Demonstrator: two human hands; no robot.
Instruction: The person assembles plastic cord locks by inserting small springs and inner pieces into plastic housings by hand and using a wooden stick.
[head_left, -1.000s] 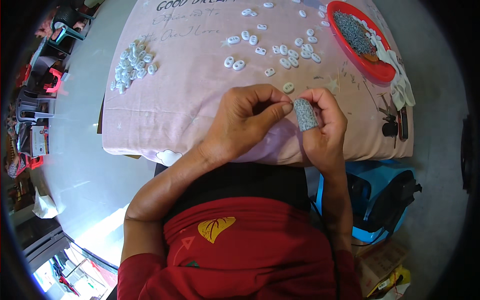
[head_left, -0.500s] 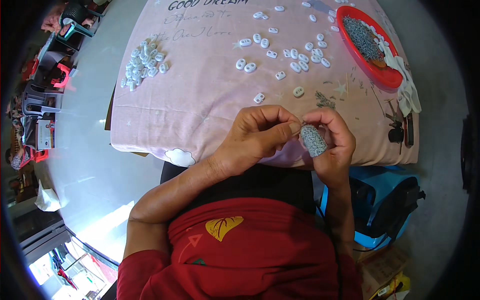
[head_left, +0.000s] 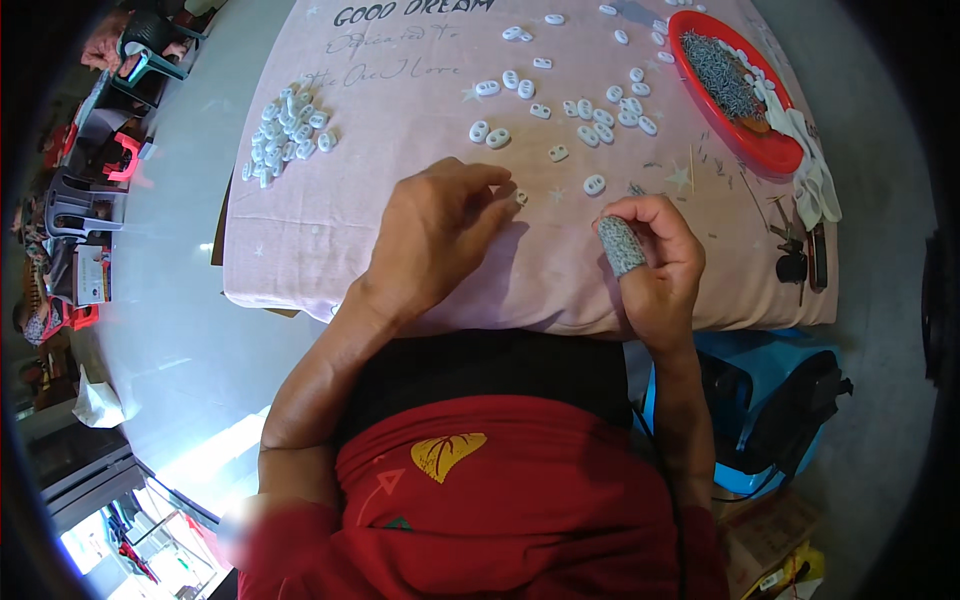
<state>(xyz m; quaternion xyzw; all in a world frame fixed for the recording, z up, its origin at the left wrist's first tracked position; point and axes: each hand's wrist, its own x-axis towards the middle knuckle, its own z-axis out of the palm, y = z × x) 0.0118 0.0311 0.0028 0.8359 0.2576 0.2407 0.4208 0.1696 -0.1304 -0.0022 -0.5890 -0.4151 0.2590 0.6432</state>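
Note:
My left hand [head_left: 440, 235] reaches over the cloth with thumb and index finger apart. Their tips are beside a small white two-holed piece [head_left: 521, 198], partly covered by the thumb. My right hand [head_left: 668, 260] is closed, its index finger bent against the thumb. A speckled grey cover [head_left: 622, 247] sleeves that thumb; whatever lies between the fingertips is too small or hidden to make out. Just beyond the right hand lies an oval white piece [head_left: 594, 185] with two holes. Some small grey screws [head_left: 637, 188] show past the right fingers.
Loose white pieces [head_left: 588, 135] are scattered across the pink cloth [head_left: 330, 250], with a heap of them [head_left: 285, 135] at left. A red tray [head_left: 780, 158] of screws stands at far right, near a white glove [head_left: 818, 185], keys [head_left: 791, 265] and a toothpick [head_left: 691, 168].
My left hand has left the right fingertips and moved left and farther out, to the small white piece, its fingers parting. The right hand has shifted slightly and stays pinched.

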